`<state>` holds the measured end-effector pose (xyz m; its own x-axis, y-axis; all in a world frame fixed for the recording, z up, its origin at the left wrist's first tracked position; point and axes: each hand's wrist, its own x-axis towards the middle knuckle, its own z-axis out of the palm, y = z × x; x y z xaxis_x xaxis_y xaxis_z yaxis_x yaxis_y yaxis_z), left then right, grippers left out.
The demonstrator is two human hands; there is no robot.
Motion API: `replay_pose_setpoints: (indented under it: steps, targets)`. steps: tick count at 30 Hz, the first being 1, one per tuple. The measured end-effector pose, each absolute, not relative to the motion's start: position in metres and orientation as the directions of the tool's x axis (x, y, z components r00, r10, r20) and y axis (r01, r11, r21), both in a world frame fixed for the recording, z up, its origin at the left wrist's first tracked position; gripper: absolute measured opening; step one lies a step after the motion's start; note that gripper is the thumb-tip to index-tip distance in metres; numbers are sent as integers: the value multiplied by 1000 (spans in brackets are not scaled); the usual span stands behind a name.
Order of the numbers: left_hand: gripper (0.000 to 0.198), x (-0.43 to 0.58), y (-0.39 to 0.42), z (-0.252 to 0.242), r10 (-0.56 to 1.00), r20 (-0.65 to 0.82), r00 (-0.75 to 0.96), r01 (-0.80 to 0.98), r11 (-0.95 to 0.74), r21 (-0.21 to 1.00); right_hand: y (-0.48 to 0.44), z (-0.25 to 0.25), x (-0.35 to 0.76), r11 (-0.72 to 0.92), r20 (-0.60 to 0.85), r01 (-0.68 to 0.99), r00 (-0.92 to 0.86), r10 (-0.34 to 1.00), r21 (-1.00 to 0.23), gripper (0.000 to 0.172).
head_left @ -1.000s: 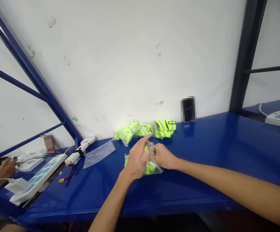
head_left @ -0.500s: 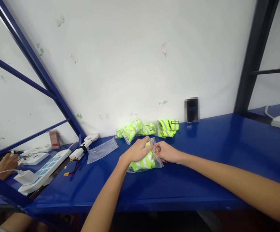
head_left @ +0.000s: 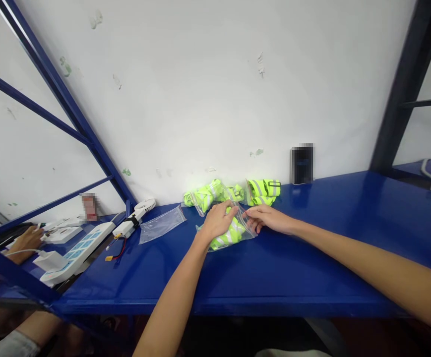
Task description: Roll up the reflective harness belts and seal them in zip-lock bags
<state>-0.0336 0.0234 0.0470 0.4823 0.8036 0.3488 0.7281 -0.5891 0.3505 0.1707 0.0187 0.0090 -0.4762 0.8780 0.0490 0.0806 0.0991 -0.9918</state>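
Observation:
A clear zip bag [head_left: 251, 229] with a folded yellow-green reflective vest [head_left: 227, 238] inside lies on the blue table. My left hand [head_left: 219, 221] rests over the bag, holding it down, with the thumb pointing toward its mouth. At the bag's right edge, my right hand [head_left: 266, 218] pinches the plastic strip between thumb and fingers. Behind, against the wall, are a bagged yellow-green bundle [head_left: 206, 195] and another folded bundle [head_left: 262, 191] with grey stripes. To the left lies a flat clear zip bag [head_left: 162, 225].
A small white fan [head_left: 144, 206] and a battery lead with a yellow plug [head_left: 110, 258] lie at left. Beyond the blue frame are a power strip [head_left: 85, 250] and another person's hand [head_left: 27, 243]. A blurred dark box [head_left: 302, 164] stands by the wall.
The view has shifted slightly, so the scene sits a little higher and further right. My right fingers, curled tightly at the bag's edge before, are now straighter along it. My left hand stays on the bag.

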Motion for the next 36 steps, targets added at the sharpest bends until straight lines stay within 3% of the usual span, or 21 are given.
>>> replay_pose_setpoints:
  steps: [3, 7, 10, 17, 23, 29, 36]
  targets:
    - [35, -34, 21, 46, 788, 401, 467, 720, -602, 345, 11, 11, 163, 168, 101, 115, -443, 891, -979, 45]
    - [34, -32, 20, 42, 775, 441, 452, 725, -608, 325, 2, 13, 153, 354, 245, 240, -388, 889, -904, 34]
    - [31, -29, 19, 38, 802, 458, 383, 788, -543, 291, 3, 10, 150, 402, 299, 250, -366, 882, -881, 32]
    - [33, -23, 14, 36, 818, 476, 322, 859, -463, 216, 3, 11, 151, 328, 232, 211, -379, 896, -921, 39]
    - [32, -22, 12, 38, 828, 457, 326, 862, -459, 216, 3, 9, 145, 233, 191, 125, -281, 941, -964, 36]
    - [32, -23, 9, 39, 819, 454, 350, 844, -486, 227, 4, 9, 138, 421, 394, 135, -185, 900, -897, 29]
    - [39, -24, 6, 42, 810, 464, 358, 824, -508, 252, -1, 13, 139, 381, 352, 166, -180, 919, -910, 31]
